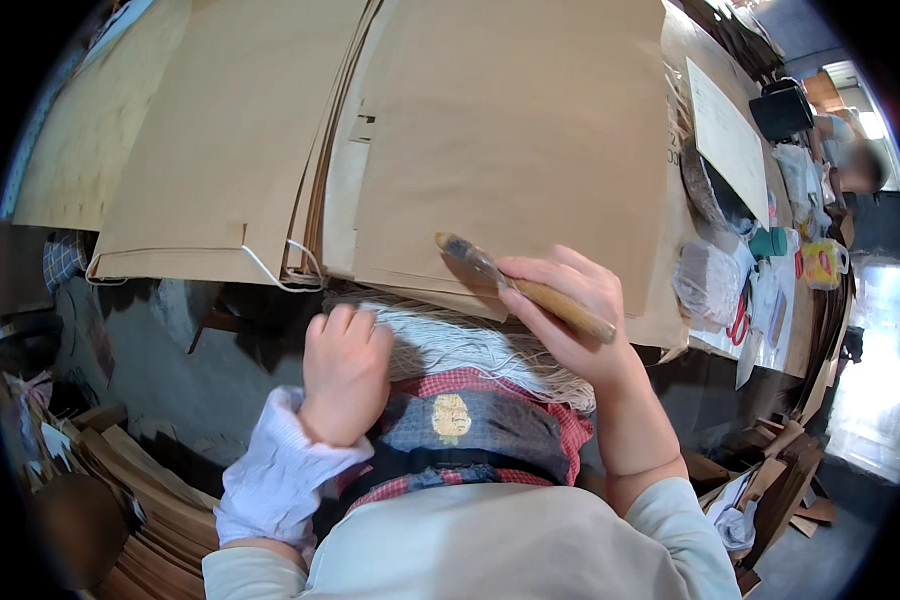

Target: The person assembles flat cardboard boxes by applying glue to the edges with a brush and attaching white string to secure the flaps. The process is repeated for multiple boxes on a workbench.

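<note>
In my right hand (pixel 575 295) is a wooden tool (pixel 555 305) with a rounded light handle and a darker section near its far end. It slants over the front part of a stack of brown paper sheets or bags (pixel 510 140), and its working end is hard to make out. My left hand (pixel 345 365) is closed, fingers curled, at the left end of a bundle of white strings (pixel 450 345). Whatever its fingers hold is hidden. The strings lie across my lap by the table edge, above a red-checked apron (pixel 475 425).
A second stack of brown paper bags (pixel 220 140) with a white cord handle lies to the left. On the right are a white board (pixel 725 140), red scissors (pixel 739 320), a green lid (pixel 768 242) and plastic bags. Cardboard (pixel 155 490) fills the lower left. Another person (pixel 855 160) is far right.
</note>
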A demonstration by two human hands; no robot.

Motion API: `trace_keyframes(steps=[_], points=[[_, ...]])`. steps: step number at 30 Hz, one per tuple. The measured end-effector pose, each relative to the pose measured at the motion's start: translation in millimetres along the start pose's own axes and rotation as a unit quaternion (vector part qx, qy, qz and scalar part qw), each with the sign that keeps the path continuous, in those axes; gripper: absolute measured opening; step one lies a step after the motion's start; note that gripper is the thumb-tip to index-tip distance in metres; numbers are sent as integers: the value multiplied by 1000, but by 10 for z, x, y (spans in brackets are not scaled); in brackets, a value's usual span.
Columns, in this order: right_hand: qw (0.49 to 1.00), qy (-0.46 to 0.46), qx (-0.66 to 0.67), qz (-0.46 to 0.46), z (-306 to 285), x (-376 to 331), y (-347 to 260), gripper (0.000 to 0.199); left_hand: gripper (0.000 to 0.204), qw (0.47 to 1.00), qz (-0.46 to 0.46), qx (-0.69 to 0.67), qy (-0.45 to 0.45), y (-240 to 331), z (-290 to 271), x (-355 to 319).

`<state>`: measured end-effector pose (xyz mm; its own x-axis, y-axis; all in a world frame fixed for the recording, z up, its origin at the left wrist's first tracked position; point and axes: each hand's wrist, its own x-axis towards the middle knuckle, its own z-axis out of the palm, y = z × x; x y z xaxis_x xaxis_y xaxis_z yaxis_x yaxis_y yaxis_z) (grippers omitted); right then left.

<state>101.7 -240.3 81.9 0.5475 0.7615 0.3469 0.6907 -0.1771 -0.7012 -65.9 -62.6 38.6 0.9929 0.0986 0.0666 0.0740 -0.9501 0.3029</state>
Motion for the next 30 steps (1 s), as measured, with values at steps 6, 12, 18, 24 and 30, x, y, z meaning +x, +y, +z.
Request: trace_keyframes(steps=[6, 12, 18, 24, 30], points=[[997, -16, -6, 74, 73, 49, -5, 16, 12, 999, 33, 31, 20, -71, 222, 275], [996, 14, 43, 80, 240, 93, -25, 10, 14, 998, 29, 54, 28, -56, 308, 293], [947, 105, 68, 295, -253, -325, 252, 7, 16, 998, 17, 60, -16, 19, 228, 334], [924, 129, -84, 351, -699, -716, 549, 14, 13, 997, 10, 76, -20, 48, 272, 345], [915, 178, 4, 362, -884, -652, 582, 18, 5, 992, 17, 123, -36, 125, 218, 369]])
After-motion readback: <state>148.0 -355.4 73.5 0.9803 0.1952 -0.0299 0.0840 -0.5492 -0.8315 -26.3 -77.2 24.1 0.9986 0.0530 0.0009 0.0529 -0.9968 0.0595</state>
